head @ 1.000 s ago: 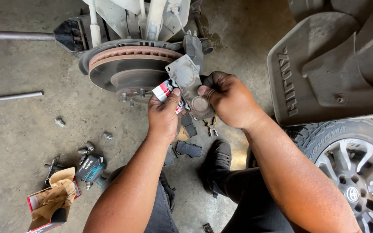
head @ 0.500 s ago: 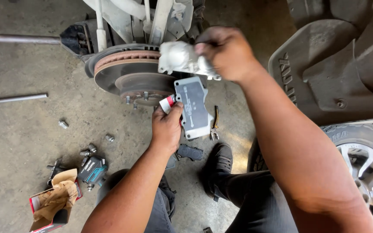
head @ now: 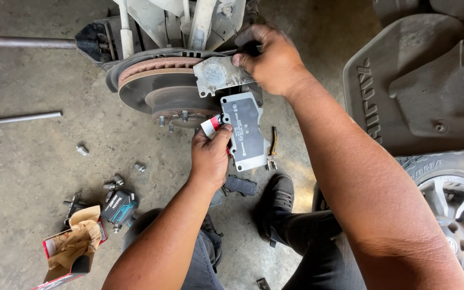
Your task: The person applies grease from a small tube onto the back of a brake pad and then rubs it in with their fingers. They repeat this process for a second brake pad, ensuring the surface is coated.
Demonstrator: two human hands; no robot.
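Both my hands up at the brake rotor (head: 157,86).
My left hand (head: 210,156) pinches a grey brake pad (head: 245,131) and small tube (head: 211,125); my right hand (head: 272,59), arm outstretched, grips the caliper (head: 218,74).

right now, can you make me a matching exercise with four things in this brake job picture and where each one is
Things:
1. brake pad
2. brake caliper
3. cardboard box
4. loose wheel nuts

Places:
a. on the floor at lower left, open, with brown paper in it
b. in the left hand, along with a small red and white tube
c. scattered on the concrete floor near a dark power tool
d. held by the right hand at the edge of the brake disc

Pairs: 1-b, 2-d, 3-a, 4-c
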